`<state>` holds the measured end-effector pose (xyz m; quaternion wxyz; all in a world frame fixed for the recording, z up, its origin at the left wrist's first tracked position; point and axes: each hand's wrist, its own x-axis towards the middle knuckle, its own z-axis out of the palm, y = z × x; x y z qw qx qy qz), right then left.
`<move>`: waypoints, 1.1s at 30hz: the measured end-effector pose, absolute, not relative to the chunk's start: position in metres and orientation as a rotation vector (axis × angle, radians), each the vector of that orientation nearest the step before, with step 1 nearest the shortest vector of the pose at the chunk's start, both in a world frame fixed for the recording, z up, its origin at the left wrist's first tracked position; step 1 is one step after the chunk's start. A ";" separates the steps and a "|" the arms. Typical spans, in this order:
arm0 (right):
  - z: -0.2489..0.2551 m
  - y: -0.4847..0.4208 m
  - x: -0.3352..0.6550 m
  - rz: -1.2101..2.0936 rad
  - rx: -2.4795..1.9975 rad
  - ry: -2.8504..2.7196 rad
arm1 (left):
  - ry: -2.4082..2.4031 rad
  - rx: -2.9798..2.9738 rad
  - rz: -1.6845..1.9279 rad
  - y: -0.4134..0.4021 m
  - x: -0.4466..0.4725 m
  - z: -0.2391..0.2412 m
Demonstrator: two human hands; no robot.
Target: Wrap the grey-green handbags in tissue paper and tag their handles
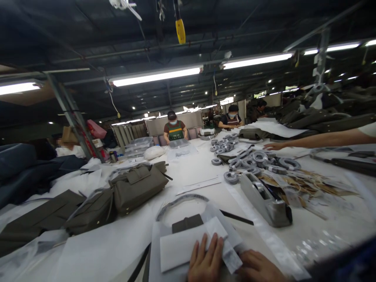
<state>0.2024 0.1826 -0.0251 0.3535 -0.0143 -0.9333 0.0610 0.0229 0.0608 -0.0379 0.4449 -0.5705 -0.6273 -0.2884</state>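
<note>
Directly in front of me lies a dark olive bag (187,223), mostly covered by white wrapping. Its arched handle (183,199) is wrapped in clear plastic, and a dark strap (236,217) sticks out to the right. Across the bag rests a folded white wrapping sheet (179,248). My left hand (205,258) presses on this sheet, fingers stretched out flat. To its right, my right hand (258,266) has its fingers curled at the loose end of the sheet; the fingertips are partly hidden.
More olive bags (139,186) lie at left. On the right are a grey tape dispenser (266,201), rolled grey straps (249,160) and a heap of tags (302,184). Another person's arm (323,139) reaches in from the right. Two co-workers (176,129) are across the table.
</note>
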 end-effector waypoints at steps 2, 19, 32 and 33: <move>-0.017 0.173 0.205 0.171 -0.027 -2.371 | -1.683 -1.489 -0.659 0.049 0.029 -0.029; -0.010 0.147 0.240 0.243 0.067 -2.456 | -2.013 -1.655 -0.525 0.036 0.040 -0.009; 0.028 0.182 0.198 0.032 -0.038 -2.395 | -2.048 -1.656 -0.513 0.037 0.039 -0.009; 0.028 0.181 0.195 0.025 -0.020 -2.396 | -2.042 -1.655 -0.519 0.037 0.039 -0.009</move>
